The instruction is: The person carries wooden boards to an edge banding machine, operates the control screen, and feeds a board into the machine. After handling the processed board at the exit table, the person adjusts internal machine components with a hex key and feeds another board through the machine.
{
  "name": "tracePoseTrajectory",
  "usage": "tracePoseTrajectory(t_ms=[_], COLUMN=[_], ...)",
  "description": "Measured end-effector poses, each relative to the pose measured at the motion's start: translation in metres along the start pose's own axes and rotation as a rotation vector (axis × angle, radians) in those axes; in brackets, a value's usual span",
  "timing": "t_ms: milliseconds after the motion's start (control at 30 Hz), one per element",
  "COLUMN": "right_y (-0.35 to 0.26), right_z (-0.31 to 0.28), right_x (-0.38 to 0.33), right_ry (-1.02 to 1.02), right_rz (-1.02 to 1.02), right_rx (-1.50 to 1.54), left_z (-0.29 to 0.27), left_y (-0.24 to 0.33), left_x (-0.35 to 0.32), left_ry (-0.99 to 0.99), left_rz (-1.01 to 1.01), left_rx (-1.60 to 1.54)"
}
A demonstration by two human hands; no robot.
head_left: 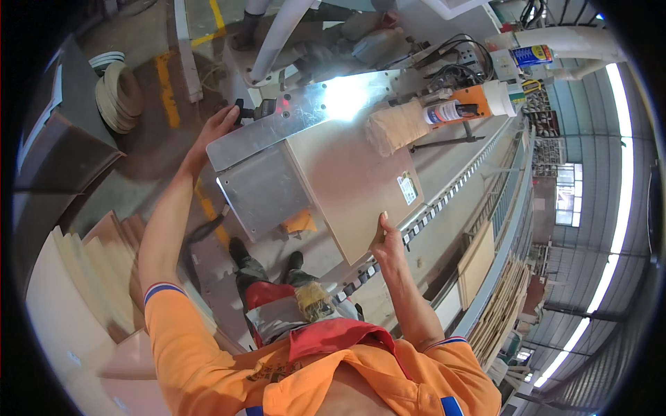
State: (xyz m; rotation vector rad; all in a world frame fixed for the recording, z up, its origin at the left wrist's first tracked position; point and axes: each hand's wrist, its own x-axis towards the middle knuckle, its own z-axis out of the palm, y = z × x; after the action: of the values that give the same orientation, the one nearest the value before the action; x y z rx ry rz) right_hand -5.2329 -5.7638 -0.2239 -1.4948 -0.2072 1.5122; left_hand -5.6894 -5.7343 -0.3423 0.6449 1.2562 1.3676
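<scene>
While the beige wooden panel (350, 184) lies flat on the metal machine table (267, 191), its near edge is gripped by the right hand (387, 243), fingers curled about it. The far metal guard plate (298, 114) is touched by the left hand (216, 128), fingers loosely spread.
</scene>
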Motion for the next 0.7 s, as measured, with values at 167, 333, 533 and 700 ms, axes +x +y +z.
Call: tracePoseTrajectory(t_ms=[167, 333, 533, 700], right_y=[-0.003, -0.009, -0.021, -0.032], right_z=[-0.006, -0.009, -0.01, -0.021], right_x=[0.007, 0.012, 0.028, 0.05], right_ry=[-0.017, -0.044, -0.048, -0.11], right_rz=[-0.023, 0.008, -0.014, -0.082], right_rx=[-0.013, 0.02, 0.032, -0.072], left_z=[-0.002, -0.006, 0.003, 0.008], left_y=[0.017, 0.019, 0.024, 0.029], left_x=[0.0, -0.001, -0.003, -0.007], left_ry=[-0.086, -0.09, -0.087, -0.085], left_rz=[0.044, 0.055, 0.118, 0.083], left_rx=[0.147, 0.262, 0.221, 0.194])
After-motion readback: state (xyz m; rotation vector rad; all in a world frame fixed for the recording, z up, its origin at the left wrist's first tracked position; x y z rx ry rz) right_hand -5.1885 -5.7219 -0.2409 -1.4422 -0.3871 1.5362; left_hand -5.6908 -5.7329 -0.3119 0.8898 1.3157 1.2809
